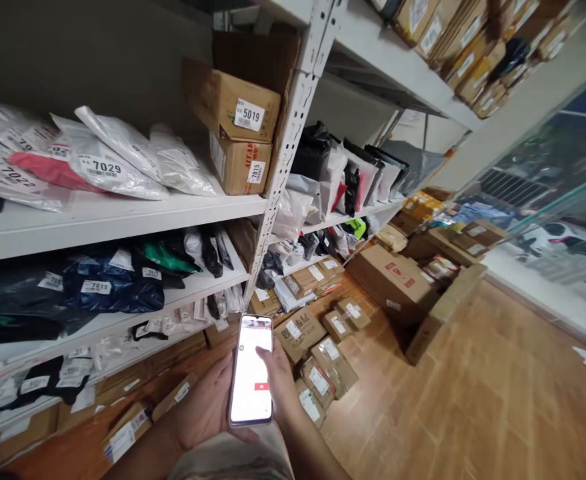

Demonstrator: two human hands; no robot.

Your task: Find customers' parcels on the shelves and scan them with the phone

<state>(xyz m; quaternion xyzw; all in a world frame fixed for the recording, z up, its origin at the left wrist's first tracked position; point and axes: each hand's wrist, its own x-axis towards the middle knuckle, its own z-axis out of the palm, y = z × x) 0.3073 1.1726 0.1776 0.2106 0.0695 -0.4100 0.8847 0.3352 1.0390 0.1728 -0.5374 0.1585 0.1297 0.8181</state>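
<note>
A smartphone with a bright white lit screen sits low in the middle of the view. My left hand cups it from below and from the left, fingers wrapped behind the case. My right hand grips the phone's right edge, its thumb resting on the screen. Both hands hover in front of the white metal shelving, over cardboard boxes on the floor.
Shelves at left hold numbered plastic parcels, dark bags and labelled boxes. Several small cardboard boxes and a large one lie on the wooden floor. A glass wall runs along the right.
</note>
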